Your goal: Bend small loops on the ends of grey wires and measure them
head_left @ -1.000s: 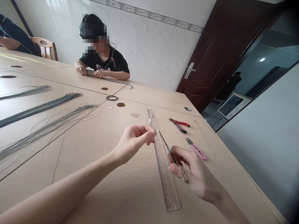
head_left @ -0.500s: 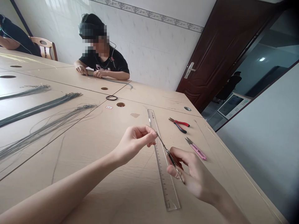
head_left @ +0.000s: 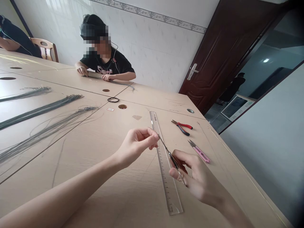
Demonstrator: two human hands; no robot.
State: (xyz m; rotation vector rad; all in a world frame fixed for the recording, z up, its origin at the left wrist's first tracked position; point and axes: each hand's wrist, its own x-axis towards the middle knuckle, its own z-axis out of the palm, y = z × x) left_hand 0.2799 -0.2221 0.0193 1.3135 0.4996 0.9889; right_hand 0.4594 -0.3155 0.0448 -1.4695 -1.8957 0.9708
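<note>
My left hand (head_left: pixel 136 144) pinches a small metal piece on a thin wire between thumb and forefinger, just above the clear plastic ruler (head_left: pixel 166 171). My right hand (head_left: pixel 197 177) grips slim needle-nose pliers (head_left: pixel 167 152), whose tip meets the pinched piece at my left fingertips. The ruler lies flat on the wooden table (head_left: pixel 106 177) below both hands.
Red-handled pliers (head_left: pixel 182 126) and pink thread snips (head_left: pixel 199 152) lie right of the ruler. Bundles of grey wire (head_left: pixel 40 110) spread over the left of the table. A person (head_left: pixel 104 60) sits at the far side; another's arm (head_left: pixel 9 42) shows at far left. A dark door (head_left: pixel 220 53) stands open at the right.
My right hand brought the pliers' tip up and left until it met the piece in my left fingers. The person opposite shifted their hands slightly to the right.
</note>
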